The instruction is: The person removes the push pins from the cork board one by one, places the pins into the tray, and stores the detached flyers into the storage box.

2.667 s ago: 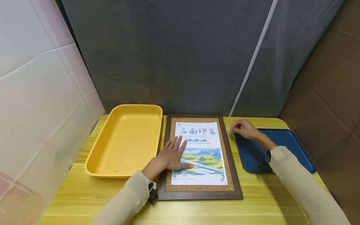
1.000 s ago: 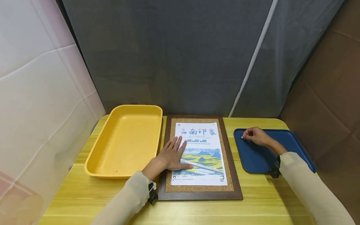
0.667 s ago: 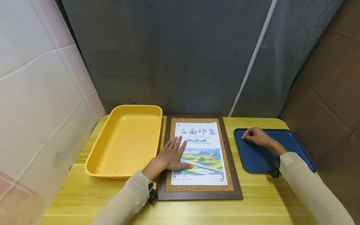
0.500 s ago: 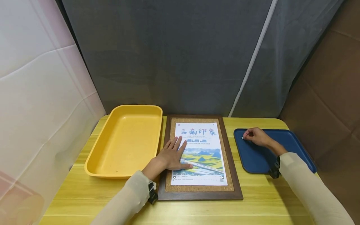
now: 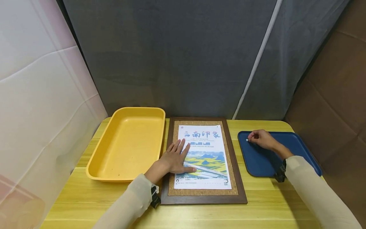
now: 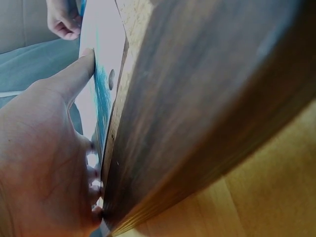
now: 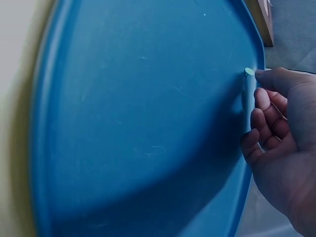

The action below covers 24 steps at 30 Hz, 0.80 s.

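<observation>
One pale disc (image 7: 250, 72), which I take for the head of a pin, sits right at the thumb tip of the right grip (image 5: 262, 139). That grip is curled, thumb and forefinger close together; from my end I cannot tell whether it pinches the disc or only lies against it. Below the grip is the blue tray (image 5: 291, 143), and the disc is at its side nearest the board. For such fine handling I would set the pads of thumb and forefinger on the disc's edge, tuck the other fingers clear and move slowly: a piece this small could slip or roll, and if it has a point it could prick.

Well to the left of the right grip, the left grip (image 5: 172, 160) lies flat, fingers spread and straight, clasping nothing. Under it is the poster (image 5: 206, 162) on the cork board (image 5: 203, 192), with two round fasteners (image 5: 177, 180) (image 5: 227, 181) at its lower corners, nearer me than that grip's thumb. Light, even pressure there should steady the sheet without creasing it, I think.

Further out, left of the left grip, stands the yellow tray (image 5: 128, 149), just beside the board; the wooden tabletop (image 5: 257, 210) carries everything.
</observation>
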{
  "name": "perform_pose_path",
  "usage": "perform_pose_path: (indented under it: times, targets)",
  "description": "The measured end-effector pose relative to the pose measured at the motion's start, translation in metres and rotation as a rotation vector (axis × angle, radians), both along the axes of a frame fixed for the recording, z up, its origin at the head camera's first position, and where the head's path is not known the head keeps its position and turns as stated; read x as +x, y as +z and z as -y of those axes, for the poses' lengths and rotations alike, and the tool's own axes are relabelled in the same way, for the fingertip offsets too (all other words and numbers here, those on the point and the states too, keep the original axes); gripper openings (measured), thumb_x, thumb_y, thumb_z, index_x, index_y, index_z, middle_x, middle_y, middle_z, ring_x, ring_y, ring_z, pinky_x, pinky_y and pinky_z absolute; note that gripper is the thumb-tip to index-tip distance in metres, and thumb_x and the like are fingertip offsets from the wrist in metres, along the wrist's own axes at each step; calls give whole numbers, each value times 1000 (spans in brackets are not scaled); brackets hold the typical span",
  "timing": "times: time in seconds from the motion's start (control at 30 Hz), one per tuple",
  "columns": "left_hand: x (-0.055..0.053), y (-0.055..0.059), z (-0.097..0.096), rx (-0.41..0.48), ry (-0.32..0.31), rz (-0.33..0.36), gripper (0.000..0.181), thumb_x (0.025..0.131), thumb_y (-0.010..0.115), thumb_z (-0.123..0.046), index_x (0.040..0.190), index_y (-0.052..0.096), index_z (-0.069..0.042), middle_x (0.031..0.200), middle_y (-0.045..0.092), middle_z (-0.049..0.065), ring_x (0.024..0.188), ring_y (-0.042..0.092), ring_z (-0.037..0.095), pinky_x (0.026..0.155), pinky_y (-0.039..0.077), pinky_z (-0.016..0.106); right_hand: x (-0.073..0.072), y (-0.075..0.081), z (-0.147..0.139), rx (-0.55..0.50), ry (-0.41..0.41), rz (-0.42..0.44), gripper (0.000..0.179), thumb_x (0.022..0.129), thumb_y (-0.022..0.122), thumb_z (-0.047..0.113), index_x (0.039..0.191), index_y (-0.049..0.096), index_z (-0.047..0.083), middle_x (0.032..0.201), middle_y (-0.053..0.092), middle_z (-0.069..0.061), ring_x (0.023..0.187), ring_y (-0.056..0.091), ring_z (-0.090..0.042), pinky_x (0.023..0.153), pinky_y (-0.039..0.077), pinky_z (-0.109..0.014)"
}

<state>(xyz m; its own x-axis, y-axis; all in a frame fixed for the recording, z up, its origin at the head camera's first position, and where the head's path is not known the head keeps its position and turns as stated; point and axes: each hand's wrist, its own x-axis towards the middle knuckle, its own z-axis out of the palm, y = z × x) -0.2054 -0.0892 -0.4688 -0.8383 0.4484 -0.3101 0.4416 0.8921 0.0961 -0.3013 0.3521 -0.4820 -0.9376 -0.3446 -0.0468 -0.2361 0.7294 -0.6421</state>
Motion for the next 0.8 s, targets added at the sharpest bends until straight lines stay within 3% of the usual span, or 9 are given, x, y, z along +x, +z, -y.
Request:
perform_pose_path:
  times: [0.3,0.8]
  targets:
    - [-1,0,0,-3,-6,7,114,93,49,-84,172,7,-14,178,-2,14,165,0,34,132,6,54,3,6,2,-3,-13,-29,7,101,69,3,103,72,-3,91,71,-10,81,61,-17,70,51,-23]
    - [-5,3,2,13,-18,34,113,94,51,-82,172,6,-14,178,-3,14,165,-1,33,132,6,54,14,19,24,9,122,-78,9,101,72,9,104,75,1,93,71,-4,82,61,-12,73,52,-26]
